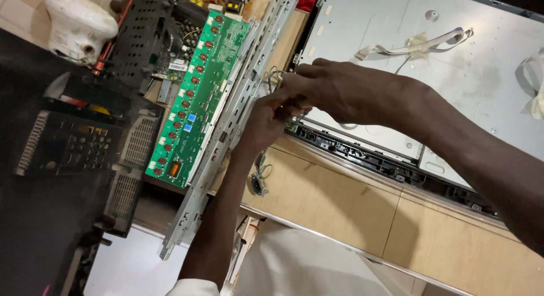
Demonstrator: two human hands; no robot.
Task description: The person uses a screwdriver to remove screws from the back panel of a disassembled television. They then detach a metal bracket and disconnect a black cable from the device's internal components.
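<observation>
Both hands meet at the panel's edge: my left hand (266,123) and right hand (334,89) pinch together on thin wires (273,78), at three o'clock of the green circuit board (195,98). I judge I'm freeing a connector; next calls for a gentle, straight pull.

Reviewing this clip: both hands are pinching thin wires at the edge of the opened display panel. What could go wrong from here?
1. The left hand and right hand grip thin wires close together; a hard tug might tear them loose.
2. The long metal bracket leans across the green circuit board, right beside the left wrist; a nudge could slide it off the wooden bench.
3. The flat ribbon cables lie loose on the metal back panel and could snag.
</observation>
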